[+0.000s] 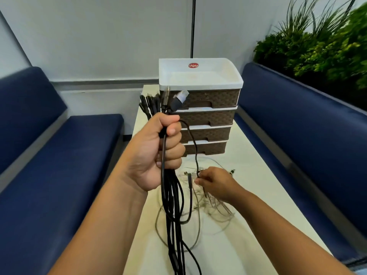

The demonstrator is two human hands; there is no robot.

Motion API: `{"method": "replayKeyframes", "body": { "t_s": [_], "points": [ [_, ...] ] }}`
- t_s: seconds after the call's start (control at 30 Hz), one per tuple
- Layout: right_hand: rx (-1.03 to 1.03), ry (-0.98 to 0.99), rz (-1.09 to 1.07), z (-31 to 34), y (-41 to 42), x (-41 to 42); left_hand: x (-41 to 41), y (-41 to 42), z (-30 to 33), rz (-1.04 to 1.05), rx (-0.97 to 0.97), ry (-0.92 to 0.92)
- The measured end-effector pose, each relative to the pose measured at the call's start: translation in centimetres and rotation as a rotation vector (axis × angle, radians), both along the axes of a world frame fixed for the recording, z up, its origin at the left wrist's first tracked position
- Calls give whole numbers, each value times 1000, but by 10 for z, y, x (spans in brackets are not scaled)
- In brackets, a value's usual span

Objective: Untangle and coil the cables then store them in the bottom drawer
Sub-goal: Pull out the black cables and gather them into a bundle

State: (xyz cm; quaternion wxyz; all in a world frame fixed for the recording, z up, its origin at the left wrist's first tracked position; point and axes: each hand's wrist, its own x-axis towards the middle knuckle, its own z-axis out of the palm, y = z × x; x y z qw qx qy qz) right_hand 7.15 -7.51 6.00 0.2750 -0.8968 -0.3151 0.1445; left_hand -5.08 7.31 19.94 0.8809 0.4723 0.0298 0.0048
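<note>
My left grip (158, 153) fists the black cables (172, 205); my right grip (213, 181) pinches one strand above the pale tangle (216, 211).

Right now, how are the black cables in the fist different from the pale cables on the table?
The black cables are dark and held up in the left hand, hanging fairly straight with their plugs bunched on top. The pale cables are whitish-grey and lie on the table in a loose tangle, where the right hand picks at them. Both are thin cords, and neither bunch is coiled yet.
</note>
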Motion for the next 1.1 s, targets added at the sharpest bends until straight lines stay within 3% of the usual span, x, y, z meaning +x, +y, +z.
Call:
{"method": "replayKeyframes", "body": {
  "t_s": [0.17,0.27,0.4,0.57,0.67,0.83,0.97,1.1],
  "points": [
    [21,-14,-7,36,6,10,-1,8,0,56,-62,-8],
    [387,221,-124,63,10,14,0,11,-6,76,-89,6],
    [767,380,-176,98,9,16,1,12,-11,82,-98,20],
    [863,227,-160,125,0,20,5,16,-15,99,-108,36],
    [1000,306,-112,133,-9,18,6,16,-16,107,-120,26],
    [1400,476,-31,144,-26,13,7,15,-17,113,-114,6],
    [1295,508,55,141,-50,16,8,7,-16,84,-132,-13],
    [1066,465,-39,110,-80,14,5,2,-14,68,-151,-43]
  ]
}}
